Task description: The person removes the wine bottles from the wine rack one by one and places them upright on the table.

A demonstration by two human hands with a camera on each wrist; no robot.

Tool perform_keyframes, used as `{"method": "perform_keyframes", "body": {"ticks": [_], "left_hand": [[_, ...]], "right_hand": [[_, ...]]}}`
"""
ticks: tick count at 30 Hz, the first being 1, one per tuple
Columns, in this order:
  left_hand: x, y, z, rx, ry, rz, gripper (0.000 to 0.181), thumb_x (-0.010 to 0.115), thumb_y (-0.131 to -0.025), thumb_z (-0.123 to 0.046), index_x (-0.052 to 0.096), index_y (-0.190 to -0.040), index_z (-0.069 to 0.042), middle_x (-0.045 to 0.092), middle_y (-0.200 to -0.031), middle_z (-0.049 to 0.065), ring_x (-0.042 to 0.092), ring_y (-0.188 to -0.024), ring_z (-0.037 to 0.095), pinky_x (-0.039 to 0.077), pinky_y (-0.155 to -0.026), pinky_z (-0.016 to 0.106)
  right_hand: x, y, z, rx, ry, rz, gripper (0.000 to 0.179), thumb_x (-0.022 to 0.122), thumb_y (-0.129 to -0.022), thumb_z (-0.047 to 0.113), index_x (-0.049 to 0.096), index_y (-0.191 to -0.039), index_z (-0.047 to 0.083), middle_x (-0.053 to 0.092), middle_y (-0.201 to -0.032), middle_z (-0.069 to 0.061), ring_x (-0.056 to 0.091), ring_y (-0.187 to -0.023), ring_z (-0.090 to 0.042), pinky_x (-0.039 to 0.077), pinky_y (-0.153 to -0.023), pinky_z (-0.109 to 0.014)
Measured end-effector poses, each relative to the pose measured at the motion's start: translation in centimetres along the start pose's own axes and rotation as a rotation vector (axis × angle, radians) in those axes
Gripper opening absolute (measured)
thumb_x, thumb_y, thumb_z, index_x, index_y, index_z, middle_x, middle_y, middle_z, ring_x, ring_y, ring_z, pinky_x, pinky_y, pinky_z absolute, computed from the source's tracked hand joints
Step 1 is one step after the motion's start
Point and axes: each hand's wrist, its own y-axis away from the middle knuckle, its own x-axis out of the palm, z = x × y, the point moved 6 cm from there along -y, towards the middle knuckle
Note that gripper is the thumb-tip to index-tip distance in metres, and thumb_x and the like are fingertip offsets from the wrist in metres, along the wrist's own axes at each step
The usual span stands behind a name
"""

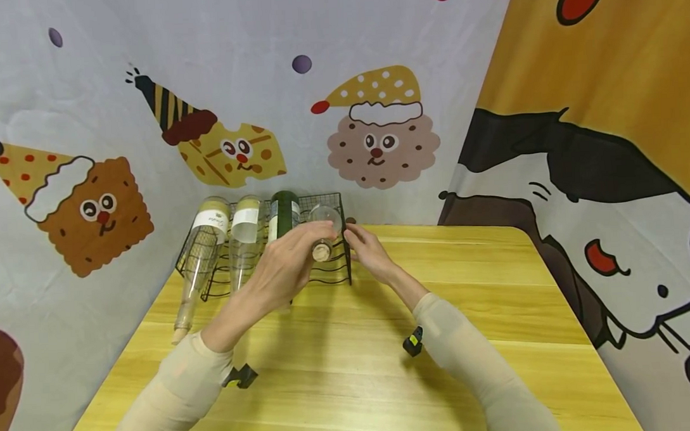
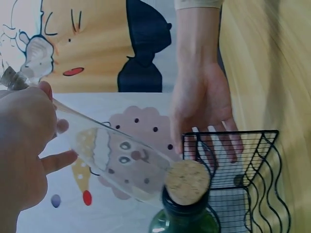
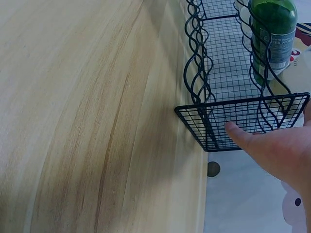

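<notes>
My left hand (image 1: 281, 265) holds a clear glass bottle (image 2: 114, 148) by its neck, near the cork (image 1: 321, 251). The bottle slants over the right end of a black wire bottle rack (image 1: 348, 260), its base toward the wall. Fingers of my right hand (image 1: 371, 249) rest against the rack's mesh end panel (image 3: 218, 124), from outside. In the rack, left of the held bottle, sits a corked green bottle (image 2: 187, 225) with a pale label. Whether the held bottle touches the rack's wires is hard to tell.
Two clear bottles with white labels, a middle one (image 1: 245, 228) and a leftmost one (image 1: 195, 271), lie in the rack, necks toward me. The rack stands on a wooden table (image 1: 350, 367) by a cartoon-printed curtain (image 1: 258, 28).
</notes>
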Motion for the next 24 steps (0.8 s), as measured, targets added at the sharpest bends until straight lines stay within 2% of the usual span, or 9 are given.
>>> {"method": "perform_keyframes", "body": {"ticks": [4, 7, 9, 14, 16, 19, 21, 24], "left_hand": [[-0.9, -0.5, -0.4, -0.002, -0.007, -0.014, 0.061, 0.053, -0.081, 0.030, 0.064, -0.131, -0.002, 0.078, -0.132, 0.023, 0.080, -0.109, 0.039, 0.052, -0.050, 0.022], [-1.7, -1.0, -0.7, -0.009, -0.009, -0.021, 0.057, 0.056, -0.085, 0.030, 0.064, -0.132, -0.002, 0.078, -0.130, 0.023, 0.080, -0.110, 0.038, 0.054, -0.051, 0.023], [-2.3, -1.3, -0.8, -0.012, -0.007, -0.027, 0.050, 0.063, -0.090, 0.026, 0.063, -0.132, -0.001, 0.079, -0.129, 0.023, 0.081, -0.110, 0.038, 0.060, -0.056, 0.026], [-3.8, -2.1, -1.4, -0.020, 0.011, -0.046, 0.042, 0.074, -0.094, 0.018, 0.063, -0.132, 0.002, 0.080, -0.124, 0.022, 0.083, -0.102, 0.036, 0.062, -0.058, 0.026], [-4.3, -2.3, -1.6, -0.020, 0.020, -0.052, 0.043, 0.074, -0.094, 0.019, 0.063, -0.132, 0.003, 0.080, -0.123, 0.021, 0.082, -0.099, 0.035, 0.057, -0.053, 0.024], [-4.8, -2.5, -1.9, -0.018, 0.030, -0.050, 0.041, 0.080, -0.095, 0.012, 0.064, -0.132, 0.004, 0.080, -0.123, 0.020, 0.081, -0.096, 0.032, 0.060, -0.056, 0.025], [-5.1, -2.5, -2.1, -0.015, 0.034, -0.053, 0.040, 0.082, -0.096, 0.008, 0.064, -0.132, 0.004, 0.080, -0.122, 0.020, 0.078, -0.087, 0.028, 0.056, -0.054, 0.024], [-5.7, -2.7, -2.4, -0.012, 0.033, -0.053, 0.033, 0.078, -0.105, -0.010, 0.064, -0.130, 0.005, 0.080, -0.120, 0.019, 0.070, -0.075, 0.021, 0.052, -0.053, 0.021]], "right_hand": [[0.0, 0.0, 0.0, 0.006, 0.006, -0.005, 0.069, 0.043, -0.124, 0.045, 0.026, -0.180, 0.009, 0.030, -0.186, -0.021, 0.036, -0.170, -0.048, 0.046, -0.134, -0.066], [-0.1, 0.0, -0.1, 0.011, 0.012, -0.008, 0.070, 0.043, -0.124, 0.045, 0.025, -0.180, 0.008, 0.030, -0.186, -0.020, 0.035, -0.170, -0.047, 0.046, -0.134, -0.066], [-0.1, 0.0, -0.1, 0.013, 0.018, -0.008, 0.071, 0.043, -0.124, 0.046, 0.025, -0.180, 0.007, 0.030, -0.186, -0.020, 0.034, -0.171, -0.046, 0.045, -0.134, -0.066], [-0.1, -0.1, 0.0, 0.022, 0.026, -0.006, 0.070, 0.043, -0.124, 0.046, 0.027, -0.180, 0.008, 0.031, -0.186, -0.019, 0.034, -0.171, -0.045, 0.046, -0.134, -0.065], [-0.2, -0.1, 0.0, 0.021, 0.023, -0.002, 0.069, 0.043, -0.124, 0.045, 0.026, -0.180, 0.009, 0.031, -0.186, -0.019, 0.034, -0.171, -0.045, 0.045, -0.135, -0.065], [-0.2, -0.2, 0.0, 0.020, 0.016, 0.003, 0.069, 0.043, -0.124, 0.045, 0.026, -0.181, 0.009, 0.029, -0.187, -0.019, 0.034, -0.171, -0.046, 0.044, -0.135, -0.066], [-0.2, -0.1, 0.0, 0.021, 0.007, 0.004, 0.069, 0.044, -0.124, 0.045, 0.026, -0.181, 0.010, 0.028, -0.187, -0.019, 0.034, -0.171, -0.046, 0.044, -0.136, -0.065], [-0.2, -0.1, -0.1, 0.026, -0.005, 0.007, 0.069, 0.044, -0.124, 0.044, 0.026, -0.181, 0.010, 0.028, -0.187, -0.018, 0.033, -0.172, -0.045, 0.043, -0.136, -0.065]]}}
